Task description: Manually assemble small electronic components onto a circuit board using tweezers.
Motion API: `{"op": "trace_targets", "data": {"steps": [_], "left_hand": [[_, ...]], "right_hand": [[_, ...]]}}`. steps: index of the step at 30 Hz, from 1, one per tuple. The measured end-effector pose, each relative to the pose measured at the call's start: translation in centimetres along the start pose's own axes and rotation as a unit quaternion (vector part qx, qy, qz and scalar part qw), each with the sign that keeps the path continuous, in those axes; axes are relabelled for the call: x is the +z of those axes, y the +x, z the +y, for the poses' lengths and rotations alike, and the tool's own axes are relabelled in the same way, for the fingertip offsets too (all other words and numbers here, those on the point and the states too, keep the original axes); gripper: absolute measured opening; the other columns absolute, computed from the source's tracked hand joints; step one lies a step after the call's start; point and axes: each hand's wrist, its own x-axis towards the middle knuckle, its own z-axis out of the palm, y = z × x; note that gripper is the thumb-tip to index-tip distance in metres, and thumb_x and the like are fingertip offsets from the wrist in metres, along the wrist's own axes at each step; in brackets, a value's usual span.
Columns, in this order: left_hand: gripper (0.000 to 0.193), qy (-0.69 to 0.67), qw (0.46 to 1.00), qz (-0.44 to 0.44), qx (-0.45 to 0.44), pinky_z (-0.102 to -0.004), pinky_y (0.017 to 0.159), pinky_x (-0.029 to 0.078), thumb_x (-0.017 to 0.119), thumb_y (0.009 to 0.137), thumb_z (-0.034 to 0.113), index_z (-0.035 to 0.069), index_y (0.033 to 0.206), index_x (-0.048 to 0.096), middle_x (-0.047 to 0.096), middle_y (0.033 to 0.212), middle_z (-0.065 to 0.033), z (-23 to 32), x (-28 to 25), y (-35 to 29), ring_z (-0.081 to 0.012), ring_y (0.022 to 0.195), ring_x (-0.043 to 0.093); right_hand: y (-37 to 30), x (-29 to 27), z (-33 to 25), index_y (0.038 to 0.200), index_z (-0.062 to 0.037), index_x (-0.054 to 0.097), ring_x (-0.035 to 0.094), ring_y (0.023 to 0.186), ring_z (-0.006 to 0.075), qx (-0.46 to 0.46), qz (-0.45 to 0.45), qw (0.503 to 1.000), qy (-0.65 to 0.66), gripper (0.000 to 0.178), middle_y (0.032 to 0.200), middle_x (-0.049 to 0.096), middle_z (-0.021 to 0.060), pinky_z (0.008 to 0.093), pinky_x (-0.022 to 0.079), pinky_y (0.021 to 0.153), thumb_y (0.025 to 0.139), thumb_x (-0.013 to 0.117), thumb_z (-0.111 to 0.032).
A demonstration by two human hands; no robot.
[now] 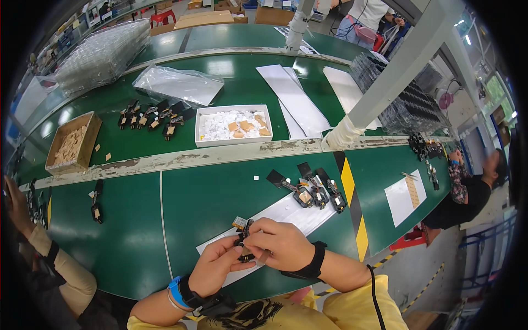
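Note:
Close in front of me, a small black electronic part (246, 254) with a tan patch is held in both hands. A yellowish-silver piece (240, 222) sticks up at its upper end. The thumb and fingers of my left hand (213, 268) grip the part from its left side. My right hand (283, 246) pinches it near the top, and those fingertips hide much of it. Under my hands lies a long white sheet (300, 215). On the sheet's far end rest several similar black parts (319, 196) with dark flaps.
Beyond a worn pale rail (181, 158) stand a white box of white and tan bits (234, 139) and a cardboard box of tan pieces (92, 144). More black parts (148, 117) lie between them. A thick white post (379, 91) rises at right. Co-workers (467, 190) sit on either side.

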Motion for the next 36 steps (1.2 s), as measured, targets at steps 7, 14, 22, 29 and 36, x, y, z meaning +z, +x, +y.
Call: {"op": "trace_targets", "data": {"steps": [7,14,22,29,36], "left_hand": [[0.029,0.005,1.000,-0.015,-0.016,-0.0329,0.090,0.049,0.037,0.092,0.003,-0.006,0.118,0.043,0.053,0.110,-0.0090,-0.6,-0.1,-0.5,-0.0153,0.103,0.054],[0.037,0.006,0.998,-0.045,0.035,-0.0283,0.090,0.046,0.039,0.089,-0.003,-0.002,0.126,0.038,0.051,0.114,-0.0061,0.2,0.2,-0.1,-0.0122,0.104,0.052],[0.035,0.015,0.996,-0.066,0.058,-0.0266,0.087,0.045,0.039,0.090,-0.002,-0.003,0.125,0.039,0.051,0.113,-0.0065,-0.5,-0.5,0.3,-0.0109,0.102,0.051],[0.035,-0.031,0.996,-0.084,0.017,-0.0270,0.087,0.046,0.039,0.090,0.000,-0.003,0.125,0.040,0.052,0.113,-0.0061,0.2,-0.5,-0.2,-0.0104,0.102,0.051],[0.034,-0.042,0.995,-0.089,-0.004,-0.0270,0.087,0.046,0.041,0.091,0.002,-0.002,0.124,0.041,0.052,0.112,-0.0057,0.7,-0.5,-0.2,-0.0106,0.101,0.052]], "right_hand": [[-0.5,0.1,-0.6,0.079,-0.0070,0.060,0.057,0.062,0.0226,0.010,-0.011,1.000,-0.011,0.020,0.084,0.055,0.0068,0.0302,0.048,0.054,0.062,0.066,0.002],[0.6,-0.3,-0.1,0.079,-0.0063,0.059,0.057,0.065,0.0215,-0.004,0.026,1.000,-0.016,0.021,0.084,0.057,0.0082,0.0282,0.046,0.052,0.063,0.067,0.005],[0.9,0.6,0.0,0.081,-0.0035,0.060,0.052,0.060,0.0178,0.076,0.049,0.996,0.018,0.023,0.080,0.056,0.0082,0.0244,0.040,0.047,0.062,0.067,0.008],[0.3,0.7,-0.3,0.082,-0.0024,0.061,0.053,0.060,0.0201,-0.050,0.071,0.993,-0.076,0.023,0.079,0.055,0.0091,0.0265,0.042,0.050,0.062,0.067,0.008],[0.6,0.1,-0.1,0.081,-0.0028,0.061,0.053,0.061,0.0214,-0.069,0.029,0.994,-0.079,0.021,0.079,0.053,0.0089,0.0275,0.043,0.051,0.062,0.066,0.006]]}}
